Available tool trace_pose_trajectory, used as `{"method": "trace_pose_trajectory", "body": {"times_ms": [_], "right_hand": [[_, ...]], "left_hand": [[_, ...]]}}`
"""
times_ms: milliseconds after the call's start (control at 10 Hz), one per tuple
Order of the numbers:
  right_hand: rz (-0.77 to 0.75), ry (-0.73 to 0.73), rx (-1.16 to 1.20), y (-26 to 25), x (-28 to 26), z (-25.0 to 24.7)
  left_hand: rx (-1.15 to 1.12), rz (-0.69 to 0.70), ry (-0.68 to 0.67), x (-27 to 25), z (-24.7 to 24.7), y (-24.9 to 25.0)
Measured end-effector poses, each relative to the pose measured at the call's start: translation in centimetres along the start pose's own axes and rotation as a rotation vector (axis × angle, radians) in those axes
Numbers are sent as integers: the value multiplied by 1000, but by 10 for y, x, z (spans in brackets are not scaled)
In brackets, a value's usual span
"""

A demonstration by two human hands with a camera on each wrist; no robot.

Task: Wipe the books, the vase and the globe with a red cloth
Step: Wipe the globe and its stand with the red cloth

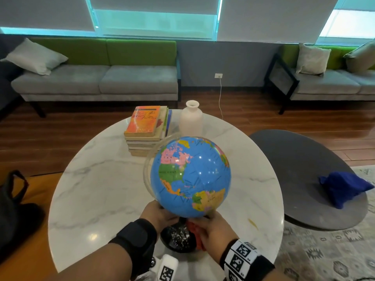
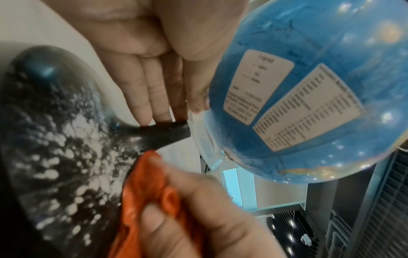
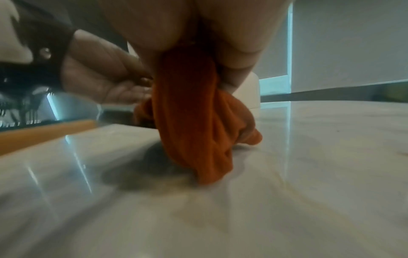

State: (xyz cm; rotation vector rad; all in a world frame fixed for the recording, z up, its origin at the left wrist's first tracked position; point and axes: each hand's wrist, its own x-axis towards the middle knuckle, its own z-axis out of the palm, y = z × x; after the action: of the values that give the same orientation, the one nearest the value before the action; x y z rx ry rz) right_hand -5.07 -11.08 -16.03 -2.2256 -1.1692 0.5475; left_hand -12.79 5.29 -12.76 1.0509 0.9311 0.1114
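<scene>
The globe stood on the near part of the round marble surface, its black speckled base not far from the near edge. The ball leaned toward the person inside a clear plastic arc.

The left hand was at the neck of the stand, just under the ball. In the left wrist view its fingers were nearly straight and their tips touched the black stem, while the thumb lay against the ball; I could not see a firm grip around it.

The right hand held the red cloth bunched in curled fingers, pressed against the right side of the base. In the right wrist view the cloth hung down from the fist and its lower end touched the surface.

The books lay in one stack at the far left part of the surface, and the white vase stood upright just beside them on the right, close to the far edge. Both were well apart from the globe.

The left and right parts of the surface were bare marble, so there was free room on both sides of the base. To the right, a lower dark oval table carried a blue cloth near its right edge. A grey sofa stood along the far wall.
</scene>
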Motion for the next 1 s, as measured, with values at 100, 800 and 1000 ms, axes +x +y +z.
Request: {"method": "trace_pose_trajectory", "body": {"times_ms": [100,800,1000], "right_hand": [[10,-26,-82,6,-4,5],[110,57,-195,17,-4,3],[82,-32,-55,7,-8,6]], "left_hand": [[-31,-4,-38,-4,3,3],[-34,36,-37,1,4,1],[-78,17,-51,3,6,0]]}}
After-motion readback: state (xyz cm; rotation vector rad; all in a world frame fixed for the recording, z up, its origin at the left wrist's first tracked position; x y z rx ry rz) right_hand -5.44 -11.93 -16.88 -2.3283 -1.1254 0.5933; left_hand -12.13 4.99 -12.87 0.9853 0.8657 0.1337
